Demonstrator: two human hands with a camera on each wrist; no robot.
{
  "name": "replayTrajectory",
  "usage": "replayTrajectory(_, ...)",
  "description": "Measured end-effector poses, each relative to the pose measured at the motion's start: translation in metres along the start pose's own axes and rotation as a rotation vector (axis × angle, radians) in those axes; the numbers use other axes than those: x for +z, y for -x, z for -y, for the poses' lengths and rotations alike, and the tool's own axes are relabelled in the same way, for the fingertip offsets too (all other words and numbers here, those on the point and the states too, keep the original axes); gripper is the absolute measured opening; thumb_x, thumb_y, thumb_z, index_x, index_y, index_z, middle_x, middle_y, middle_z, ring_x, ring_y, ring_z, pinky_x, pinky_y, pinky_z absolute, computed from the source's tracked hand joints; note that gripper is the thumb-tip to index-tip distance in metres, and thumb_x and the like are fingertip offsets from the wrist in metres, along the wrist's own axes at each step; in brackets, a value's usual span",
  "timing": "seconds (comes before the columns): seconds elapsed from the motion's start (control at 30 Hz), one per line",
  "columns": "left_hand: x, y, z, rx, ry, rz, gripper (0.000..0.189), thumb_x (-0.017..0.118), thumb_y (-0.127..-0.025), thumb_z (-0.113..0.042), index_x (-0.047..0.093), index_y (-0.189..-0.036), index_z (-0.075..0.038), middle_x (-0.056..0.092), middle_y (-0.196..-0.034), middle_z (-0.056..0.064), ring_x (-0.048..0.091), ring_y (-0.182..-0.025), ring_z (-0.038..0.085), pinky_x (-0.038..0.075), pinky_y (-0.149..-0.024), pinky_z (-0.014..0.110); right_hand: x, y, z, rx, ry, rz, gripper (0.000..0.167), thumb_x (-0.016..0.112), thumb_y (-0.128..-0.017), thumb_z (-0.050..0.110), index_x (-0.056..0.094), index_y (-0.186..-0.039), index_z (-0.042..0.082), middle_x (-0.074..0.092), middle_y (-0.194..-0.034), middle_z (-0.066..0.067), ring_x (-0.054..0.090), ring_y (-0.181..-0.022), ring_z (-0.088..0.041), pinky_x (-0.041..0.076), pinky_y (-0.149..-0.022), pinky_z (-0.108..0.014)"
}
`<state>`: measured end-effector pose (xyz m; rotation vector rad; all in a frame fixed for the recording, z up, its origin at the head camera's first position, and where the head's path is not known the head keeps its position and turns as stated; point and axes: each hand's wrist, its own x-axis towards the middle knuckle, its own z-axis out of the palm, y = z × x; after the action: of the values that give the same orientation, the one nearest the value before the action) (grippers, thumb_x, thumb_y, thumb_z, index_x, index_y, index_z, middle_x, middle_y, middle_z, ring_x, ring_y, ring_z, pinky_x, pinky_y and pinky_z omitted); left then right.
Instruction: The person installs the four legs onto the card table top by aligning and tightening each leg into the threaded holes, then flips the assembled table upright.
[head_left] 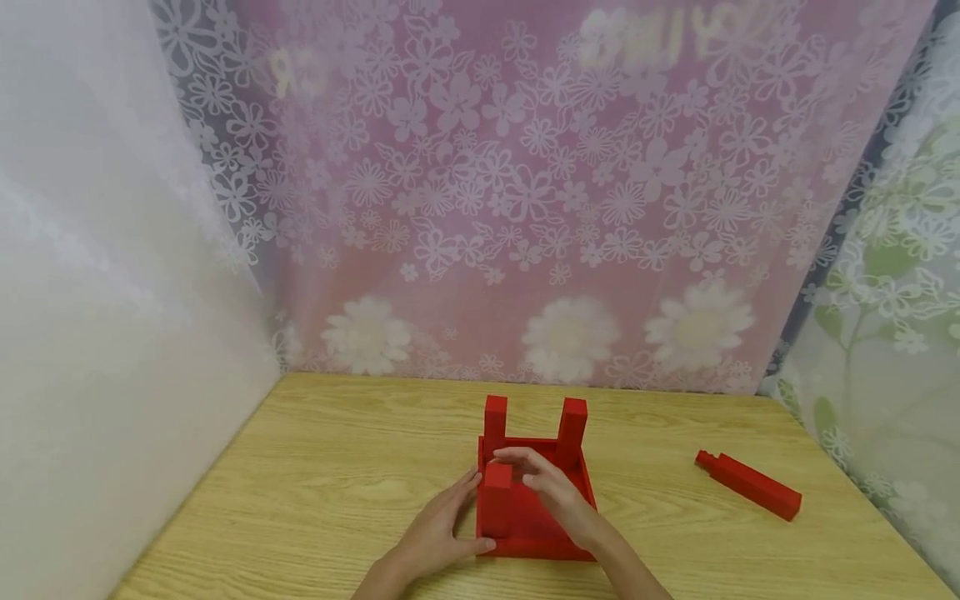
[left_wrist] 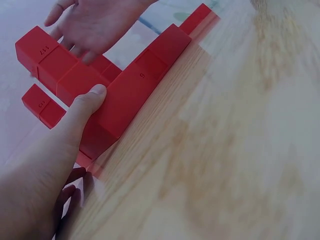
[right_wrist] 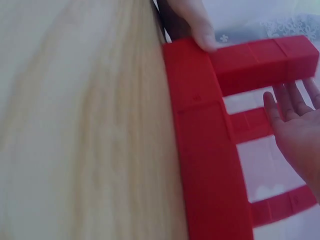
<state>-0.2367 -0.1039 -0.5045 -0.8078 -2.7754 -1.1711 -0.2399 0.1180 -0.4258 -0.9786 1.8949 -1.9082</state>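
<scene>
A red square base with low walls lies on the table, and three square red posts stand up from its corners. My left hand grips the near left corner, thumb on the front wall and fingers along the left side. Just above the thumb in the left wrist view rises the near left post, which carries a small number. My right hand reaches over the base beside that post, fingers loosely bent and palm facing it. In the right wrist view its fingertips overlap the post's edge.
A loose red post with a narrow stepped end lies on the wooden table to the right. Two far posts, left and right, stand at the back of the base. Patterned curtains hang behind.
</scene>
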Motion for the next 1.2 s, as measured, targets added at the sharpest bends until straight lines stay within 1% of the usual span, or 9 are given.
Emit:
replayTrajectory(0.1,0.000,-0.001,0.001,0.011,0.004,-0.004,0.091,0.058,-0.076,-0.064,0.023,-0.147,-0.020,0.023,-0.149,-0.005,0.031,-0.129,0.027,0.030,-0.095,0.057,-0.011,0.006,0.004,-0.039,0.026,-0.004,0.041,0.032,-0.096,0.012,0.036,-0.133,-0.005,0.037,-0.132,-0.026,0.039,-0.120,-0.027,0.026,-0.098,-0.048)
replayTrajectory(0.2,0.000,-0.001,0.001,0.017,0.006,-0.004,0.092,0.059,-0.076,-0.064,0.022,-0.147,-0.019,0.023,-0.149,-0.004,0.031,-0.129,0.027,0.030,-0.095,0.057,-0.023,0.014,0.008,-0.056,0.059,-0.012,0.039,0.032,-0.097,0.010,0.036,-0.133,-0.004,0.039,-0.132,-0.024,0.040,-0.121,-0.028,0.027,-0.098,-0.049)
replayTrajectory(0.43,-0.001,0.000,0.002,0.018,0.005,-0.006,0.091,0.060,-0.077,-0.062,0.022,-0.148,-0.020,0.024,-0.149,-0.003,0.030,-0.129,0.027,0.030,-0.096,0.056,-0.057,0.035,0.015,-0.142,0.115,-0.040,0.035,0.030,-0.097,0.001,0.037,-0.130,-0.009,0.045,-0.128,-0.014,0.043,-0.118,-0.021,0.035,-0.096,-0.026)
replayTrajectory(0.53,-0.001,-0.001,0.002,0.023,0.005,-0.007,0.090,0.060,-0.077,-0.062,0.022,-0.148,-0.020,0.024,-0.149,-0.003,0.030,-0.129,0.027,0.030,-0.096,0.055,-0.074,0.048,0.019,-0.162,0.161,-0.071,0.035,0.028,-0.098,-0.001,0.037,-0.130,-0.010,0.045,-0.128,-0.017,0.042,-0.119,-0.020,0.036,-0.094,-0.024)
replayTrajectory(0.67,0.000,-0.001,0.002,0.027,0.001,-0.007,0.090,0.059,-0.077,-0.062,0.022,-0.147,-0.020,0.024,-0.149,-0.002,0.030,-0.129,0.027,0.030,-0.096,0.055,-0.097,0.069,0.025,-0.142,0.250,-0.146,0.034,0.029,-0.099,-0.001,0.037,-0.130,-0.012,0.047,-0.129,-0.012,0.044,-0.117,-0.015,0.037,-0.092,-0.020)
replayTrajectory(0.83,0.001,-0.001,0.002,0.027,0.003,-0.008,0.090,0.060,-0.077,-0.061,0.022,-0.147,-0.019,0.023,-0.149,-0.003,0.030,-0.129,0.027,0.030,-0.096,0.056,-0.123,0.096,0.030,-0.100,0.340,-0.238,0.033,0.031,-0.099,-0.001,0.037,-0.129,-0.014,0.050,-0.126,0.002,0.046,-0.113,-0.007,0.038,-0.089,-0.016)
replayTrajectory(1.03,0.000,-0.001,0.001,0.029,0.009,-0.008,0.090,0.061,-0.077,-0.060,0.022,-0.148,-0.019,0.024,-0.149,-0.002,0.030,-0.129,0.027,0.029,-0.097,0.055,-0.152,0.125,0.031,-0.055,0.443,-0.342,0.032,0.036,-0.098,-0.001,0.040,-0.128,-0.010,0.049,-0.123,0.013,0.046,-0.109,0.000,0.040,-0.084,-0.013)
replayTrajectory(1.13,0.000,-0.001,0.001,0.027,0.018,-0.006,0.090,0.061,-0.077,-0.060,0.022,-0.147,-0.019,0.024,-0.149,-0.002,0.029,-0.130,0.027,0.029,-0.097,0.055,-0.165,0.138,0.029,-0.051,0.580,-0.427,0.030,0.043,-0.096,-0.002,0.044,-0.125,-0.009,0.050,-0.119,0.018,0.048,-0.103,0.005,0.043,-0.078,-0.013)
replayTrajectory(1.2,0.000,-0.001,0.001,0.027,0.023,-0.005,0.090,0.061,-0.077,-0.060,0.022,-0.147,-0.019,0.024,-0.149,-0.002,0.029,-0.130,0.027,0.029,-0.097,0.055,-0.172,0.145,0.029,-0.023,0.692,-0.493,0.029,0.048,-0.094,0.000,0.047,-0.122,-0.009,0.049,-0.116,0.021,0.047,-0.100,0.008,0.043,-0.075,-0.011)
